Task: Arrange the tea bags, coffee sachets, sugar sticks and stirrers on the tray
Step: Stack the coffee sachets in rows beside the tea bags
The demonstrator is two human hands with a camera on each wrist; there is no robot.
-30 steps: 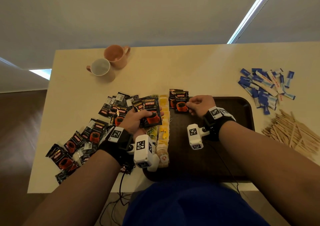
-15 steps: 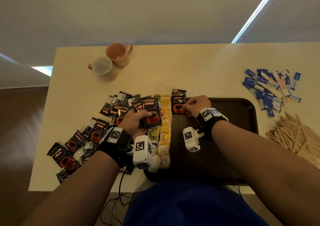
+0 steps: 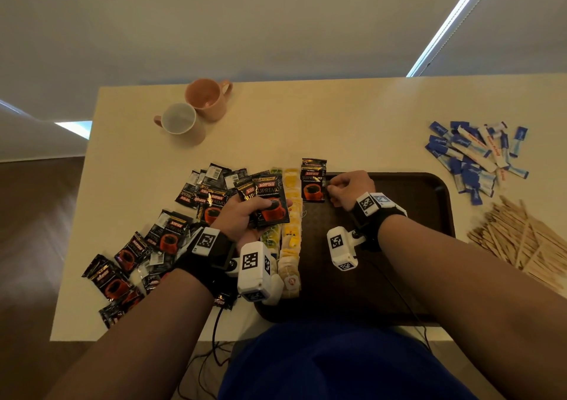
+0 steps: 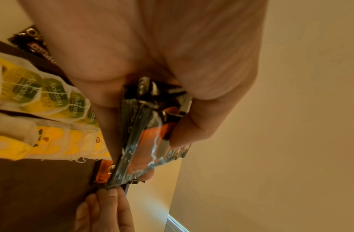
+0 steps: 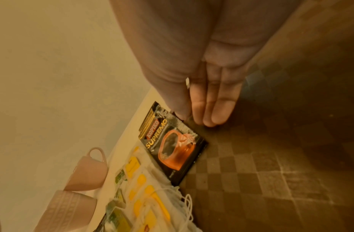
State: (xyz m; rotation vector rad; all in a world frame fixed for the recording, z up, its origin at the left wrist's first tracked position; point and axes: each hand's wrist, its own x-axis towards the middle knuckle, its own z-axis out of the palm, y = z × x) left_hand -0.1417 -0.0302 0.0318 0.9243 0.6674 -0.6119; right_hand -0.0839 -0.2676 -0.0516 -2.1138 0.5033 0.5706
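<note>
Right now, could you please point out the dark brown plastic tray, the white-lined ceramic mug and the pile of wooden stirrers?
Dark brown plastic tray (image 3: 441,191): head view, far right rim.
White-lined ceramic mug (image 3: 179,119): head view, inside.
Pile of wooden stirrers (image 3: 521,237): head view, middle.

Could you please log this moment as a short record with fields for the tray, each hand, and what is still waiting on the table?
tray: brown tray, two rows of tea bags along its left edge
placed coffee: sachets at the tray's far left corner, overlapping the rim
left hand: left hand grips a stack of coffee sachets
right hand: right hand, fingertips at the placed sachets' right edge
waiting, left: loose coffee sachets on the table
waiting, right: sugar sticks, wooden stirrers
other: two mugs at the far side
</note>
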